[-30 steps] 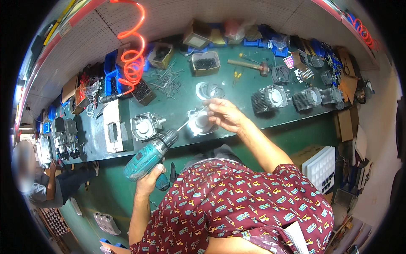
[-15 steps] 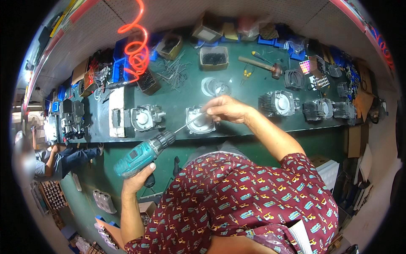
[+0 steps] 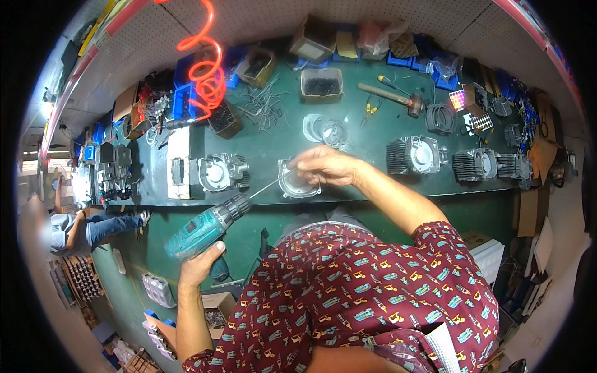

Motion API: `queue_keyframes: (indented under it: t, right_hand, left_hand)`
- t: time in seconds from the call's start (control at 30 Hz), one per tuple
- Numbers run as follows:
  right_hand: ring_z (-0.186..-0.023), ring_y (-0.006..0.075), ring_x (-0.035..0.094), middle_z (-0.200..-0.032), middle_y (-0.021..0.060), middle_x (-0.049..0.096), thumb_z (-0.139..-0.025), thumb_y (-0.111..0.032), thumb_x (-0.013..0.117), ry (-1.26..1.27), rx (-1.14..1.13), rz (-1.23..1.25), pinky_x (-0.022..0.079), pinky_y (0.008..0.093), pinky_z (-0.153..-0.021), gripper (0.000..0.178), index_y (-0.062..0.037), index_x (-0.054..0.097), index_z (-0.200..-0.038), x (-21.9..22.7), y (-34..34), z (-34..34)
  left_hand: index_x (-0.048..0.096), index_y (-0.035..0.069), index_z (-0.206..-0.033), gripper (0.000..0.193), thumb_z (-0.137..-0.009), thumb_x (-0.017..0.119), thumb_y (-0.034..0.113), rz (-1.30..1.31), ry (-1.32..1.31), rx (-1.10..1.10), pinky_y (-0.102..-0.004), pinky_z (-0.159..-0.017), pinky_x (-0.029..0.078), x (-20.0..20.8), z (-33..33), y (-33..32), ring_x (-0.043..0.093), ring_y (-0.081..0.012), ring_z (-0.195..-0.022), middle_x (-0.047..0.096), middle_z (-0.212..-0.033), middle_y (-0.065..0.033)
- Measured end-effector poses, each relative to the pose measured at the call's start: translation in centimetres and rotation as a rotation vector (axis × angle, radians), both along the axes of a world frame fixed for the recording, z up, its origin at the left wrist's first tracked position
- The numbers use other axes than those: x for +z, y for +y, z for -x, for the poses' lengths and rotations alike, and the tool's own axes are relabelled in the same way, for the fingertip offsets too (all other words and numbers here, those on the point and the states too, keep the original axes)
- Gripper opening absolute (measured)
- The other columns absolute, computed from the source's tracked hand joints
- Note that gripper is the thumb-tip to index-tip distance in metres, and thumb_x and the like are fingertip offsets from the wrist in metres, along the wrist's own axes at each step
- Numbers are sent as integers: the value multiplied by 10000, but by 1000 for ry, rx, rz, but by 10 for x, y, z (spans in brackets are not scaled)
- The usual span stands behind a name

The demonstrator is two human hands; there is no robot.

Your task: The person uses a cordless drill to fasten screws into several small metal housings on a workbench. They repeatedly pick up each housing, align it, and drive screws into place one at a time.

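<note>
The person's bare left forearm (image 3: 191,323) rises almost straight up from the lower left. At its top, the left hand (image 3: 199,266) is curled in a firm grip, with its thumb (image 3: 215,249) pointing up and to the right. The bare right forearm (image 3: 395,202) slants up and leftward from the bent elbow. The right hand (image 3: 333,166) points left, wrist nearly straight, its fingers (image 3: 307,164) bunched toward the thumb and slightly blurred.

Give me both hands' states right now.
Left hand: closed, holding the teal cordless drill.
Right hand: at the tip of the driver bit; whether closed, can't be told.
</note>
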State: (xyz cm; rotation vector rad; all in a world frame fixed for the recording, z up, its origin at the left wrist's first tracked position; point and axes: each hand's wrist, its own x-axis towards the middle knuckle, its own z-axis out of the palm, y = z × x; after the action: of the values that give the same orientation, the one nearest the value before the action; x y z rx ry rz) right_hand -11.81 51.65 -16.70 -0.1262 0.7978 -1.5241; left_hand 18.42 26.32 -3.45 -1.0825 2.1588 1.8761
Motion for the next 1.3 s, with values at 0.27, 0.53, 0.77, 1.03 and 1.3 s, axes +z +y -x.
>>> queue_keyframes:
  t: [0.27, 0.53, 0.77, 1.03, 1.3]
  right_hand:
    - [-728, 251, 670, -813, 117, 705, -818, -258, 742, 983, -63, -260, 549, 371, -692, 311, 5, 741, -985, -9, 1, -10]
    - [-1068, 410, 611, -1089, 223, 615, -686, -300, 893, 1703, 285, -490, 519, 486, -889, 547, -6, 618, -1056, 4, -8, -51]
    - [-1086, 398, 625, -1109, 213, 635, -695, -251, 886, 1708, 348, -547, 533, 486, -888, 562, -2, 595, -1107, 1, -17, -55]
    - [-1054, 397, 643, -1092, 209, 649, -678, -248, 887, 1686, 290, -574, 546, 492, -849, 524, -17, 623, -1067, -8, -16, -56]
    - [-1015, 407, 651, -1082, 204, 650, -666, -239, 889, 1670, 286, -567, 551, 484, -834, 517, -19, 626, -1052, -7, -16, -55]
  left_hand:
    - [699, 16, -1135, 296, -872, 777, 125, 154, -39, -112, -308, -817, 525, 0, 3, -8, 646, -140, -913, 715, -1025, -42]
    - [713, 31, -1126, 328, -848, 803, 182, 380, -131, -395, -331, -844, 542, 27, 44, -5, 689, -157, -943, 739, -1041, -111]
    - [705, 44, -1105, 427, -772, 883, 244, 668, -137, -558, -372, -856, 550, 23, 46, -12, 693, -242, -939, 694, -1005, -131]
    - [713, 52, -1036, 321, -761, 826, 173, 720, -93, -670, -393, -745, 574, 50, 79, 8, 721, -365, -845, 730, -873, -188]
    - [710, 49, -1049, 334, -761, 826, 171, 675, -127, -661, -392, -759, 579, 49, 80, 8, 724, -362, -853, 733, -885, -188]
